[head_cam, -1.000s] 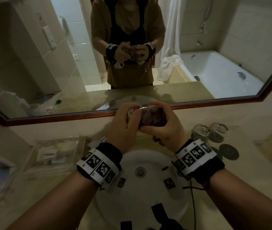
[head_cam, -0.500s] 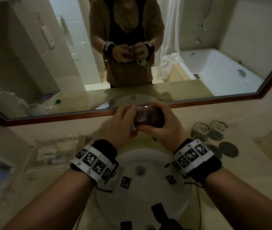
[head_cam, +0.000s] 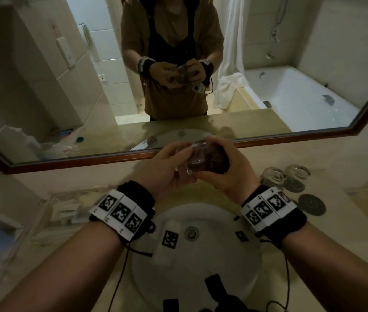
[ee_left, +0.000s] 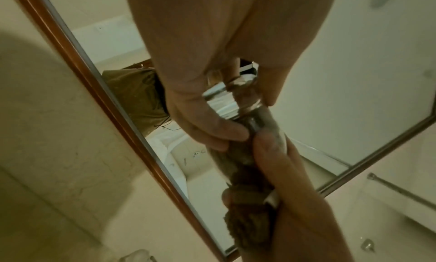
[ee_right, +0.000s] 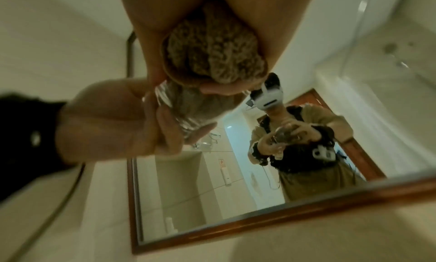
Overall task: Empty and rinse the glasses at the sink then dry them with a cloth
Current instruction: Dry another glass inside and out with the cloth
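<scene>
**Both hands on one glass above the basin**

Both hands are raised over the round white sink [head_cam: 234, 262], close to the wood-framed wall mirror [head_cam: 70, 162]. Her left hand [head_cam: 167, 167] curls its fingers and thumb round the base end of a clear, thick-walled drinking glass [head_cam: 195, 159], which lies tilted on its side between the two hands. Her right hand [head_cam: 230, 172] wraps the other end, fingers bent over a brown, nubbly terry cloth [head_cam: 214, 161]. From the right wrist view the cloth [ee_right: 212, 51] is bunched inside that palm and pressed into the glass [ee_right: 186, 109], and brown fabric shows through the clear wall. From the left wrist view the left hand [ee_left: 195, 90] pinches the heavy bottom of the glass [ee_left: 226, 102], while the cloth [ee_left: 247, 219] spills out toward the right forearm.

On the pale stone bench [head_cam: 347, 255], right of the sink, two more clear glasses [head_cam: 284, 176] lie close together near the wall, with dark round coasters [head_cam: 312, 204] just beside them. A clear plastic tray [head_cam: 66, 210] sits on the bench to the left.

Black wristbands with white coded tags [head_cam: 120, 212] ring both wrists.
</scene>
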A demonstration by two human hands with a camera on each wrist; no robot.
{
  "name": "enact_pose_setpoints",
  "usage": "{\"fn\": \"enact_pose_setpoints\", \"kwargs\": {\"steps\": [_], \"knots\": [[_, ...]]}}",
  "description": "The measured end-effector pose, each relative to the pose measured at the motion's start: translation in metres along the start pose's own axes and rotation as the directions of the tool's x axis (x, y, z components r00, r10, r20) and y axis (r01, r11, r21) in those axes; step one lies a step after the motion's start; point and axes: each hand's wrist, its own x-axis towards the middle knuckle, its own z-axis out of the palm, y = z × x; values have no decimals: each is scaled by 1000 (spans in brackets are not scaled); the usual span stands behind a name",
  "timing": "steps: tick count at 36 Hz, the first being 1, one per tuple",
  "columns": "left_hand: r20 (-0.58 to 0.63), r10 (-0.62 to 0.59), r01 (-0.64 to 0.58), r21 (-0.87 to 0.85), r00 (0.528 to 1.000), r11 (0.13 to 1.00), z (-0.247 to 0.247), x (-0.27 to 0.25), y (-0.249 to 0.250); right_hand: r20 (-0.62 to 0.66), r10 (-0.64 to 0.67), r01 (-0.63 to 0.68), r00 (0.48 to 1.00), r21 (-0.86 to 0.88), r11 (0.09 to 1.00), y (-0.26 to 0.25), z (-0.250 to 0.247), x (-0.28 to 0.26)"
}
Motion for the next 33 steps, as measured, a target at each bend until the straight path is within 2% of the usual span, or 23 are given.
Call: {"fn": "enact_pose_setpoints", "kwargs": {"steps": [3, 5, 8, 10, 12, 14, 16, 18, 20, 23, 28, 30, 33], "knots": [[-35, 74, -70, 84, 997, 994, -2, 1, -10, 18, 98, -100, 995, 133, 986, -1, 1, 2], [-37, 135, -124, 213, 990, 969, -4, 1, -13, 55, 162, -170, 985, 212, 962, 1, 3, 3], [-14, 181, -168, 310, 983, 936, -7, 1, -13, 52, 175, -183, 983, 252, 950, 4, 4, 2], [10, 120, -119, 230, 993, 966, -9, 0, -10, 37, 145, -150, 989, 238, 960, 3, 3, 1], [51, -15, 11, 73, 999, 997, -11, 1, -4, 21, 82, -85, 996, 169, 982, 0, 2, 0], [96, -128, 132, -34, 987, 991, -13, 3, 0, 9, -30, 29, 1000, 29, 999, 1, 1, 0], [99, -165, 172, -63, 981, 983, -15, 4, 3, 30, -136, 139, 990, -150, 979, 4, 3, -1], [84, -162, 169, -86, 983, 982, -14, 5, 3, 40, -143, 149, 989, -200, 968, 6, 3, -1], [50, -143, 147, -86, 988, 985, -10, 5, 3, 35, -102, 106, 994, -148, 983, 8, 3, 0], [-6, -83, 82, -66, 997, 994, -7, 4, 0, 39, 44, -44, 998, 8, 999, 5, 3, 1], [-65, 44, -38, 89, 997, 995, -5, 3, -6, 59, 196, -205, 979, 243, 948, 6, 2, 6], [-50, 59, -54, 108, 997, 993, -5, 2, -5, 63, 186, -196, 981, 268, 943, 5, 0, 7], [-30, 23, -22, 59, 999, 998, -6, 2, -3, 23, 110, -112, 994, 226, 968, -3, -2, 5]]}}
